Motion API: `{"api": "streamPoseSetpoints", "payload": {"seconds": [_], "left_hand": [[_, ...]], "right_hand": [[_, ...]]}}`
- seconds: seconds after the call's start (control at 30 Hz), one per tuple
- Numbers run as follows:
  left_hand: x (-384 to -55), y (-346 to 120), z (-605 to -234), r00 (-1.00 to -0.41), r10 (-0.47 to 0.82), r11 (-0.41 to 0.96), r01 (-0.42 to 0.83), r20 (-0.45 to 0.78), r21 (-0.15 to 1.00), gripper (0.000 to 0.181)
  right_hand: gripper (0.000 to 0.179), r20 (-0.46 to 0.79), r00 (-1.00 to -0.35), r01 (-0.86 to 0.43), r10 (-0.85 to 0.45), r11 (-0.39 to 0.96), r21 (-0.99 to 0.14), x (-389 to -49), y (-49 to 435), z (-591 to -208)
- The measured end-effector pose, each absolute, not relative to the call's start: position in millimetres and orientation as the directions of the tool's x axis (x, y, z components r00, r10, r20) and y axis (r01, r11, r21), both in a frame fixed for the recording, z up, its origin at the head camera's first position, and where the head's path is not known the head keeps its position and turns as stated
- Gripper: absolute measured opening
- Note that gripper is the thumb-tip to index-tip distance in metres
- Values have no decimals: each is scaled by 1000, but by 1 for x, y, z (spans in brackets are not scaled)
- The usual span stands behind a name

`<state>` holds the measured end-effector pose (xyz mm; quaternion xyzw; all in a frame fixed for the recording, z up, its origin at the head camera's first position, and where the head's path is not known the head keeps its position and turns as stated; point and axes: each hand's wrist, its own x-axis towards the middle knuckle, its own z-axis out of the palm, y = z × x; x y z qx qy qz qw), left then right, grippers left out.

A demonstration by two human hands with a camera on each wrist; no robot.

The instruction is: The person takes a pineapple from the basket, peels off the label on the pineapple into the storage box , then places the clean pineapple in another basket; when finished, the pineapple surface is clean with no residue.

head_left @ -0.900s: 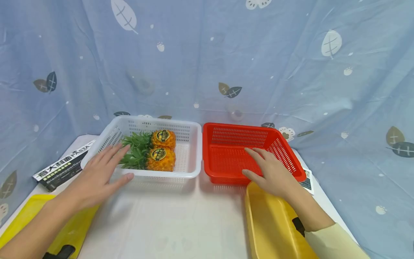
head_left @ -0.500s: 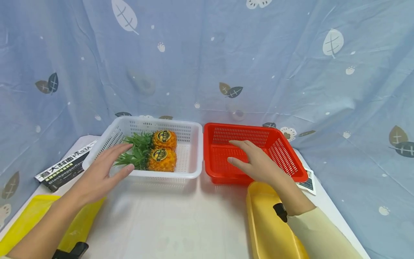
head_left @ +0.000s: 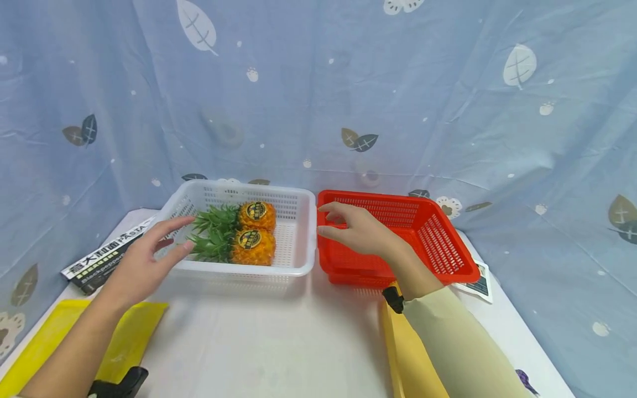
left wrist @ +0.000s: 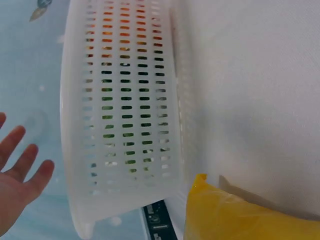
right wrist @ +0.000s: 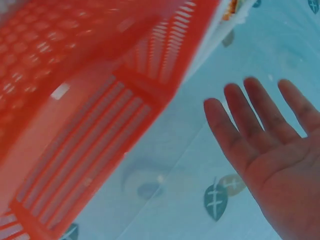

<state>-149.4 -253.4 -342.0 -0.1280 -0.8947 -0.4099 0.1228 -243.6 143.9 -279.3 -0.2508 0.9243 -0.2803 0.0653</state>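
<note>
Two pineapples [head_left: 252,247] with green leafy crowns [head_left: 214,232] lie side by side in a white plastic basket [head_left: 293,272], their crowns toward the left. My left hand [head_left: 146,262] hovers over that basket's left end, thumb and fingers apart, close to the crowns and holding nothing. Over the left part of a red basket [head_left: 448,237] is my right hand [head_left: 360,229], fingers bent toward the white basket and nothing in them. In the right wrist view the fingers [right wrist: 260,110] of the right hand are spread and bare.
At the left a black pasta box [head_left: 106,254] lies beside the white basket, with a yellow packet [head_left: 129,331] nearer me. A yellow tray [head_left: 413,354] stands under my right forearm. A printed card [head_left: 480,282] lies right of the red basket. A patterned curtain [head_left: 278,110] hangs behind.
My right hand has moved left across the red basket toward the white one. My left hand's fingers have become more bent near the crowns. The pineapples and baskets stay in place.
</note>
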Motion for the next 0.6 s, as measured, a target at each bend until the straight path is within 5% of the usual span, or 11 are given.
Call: {"api": "streamPoseSetpoints", "payload": {"seconds": [0.6], "left_hand": [[-153, -286, -347, -954, -78, 608, 185, 290, 772, 45]], "right_hand": [[51, -185, -739, -443, -648, 674, -591, -280, 63, -262]]}}
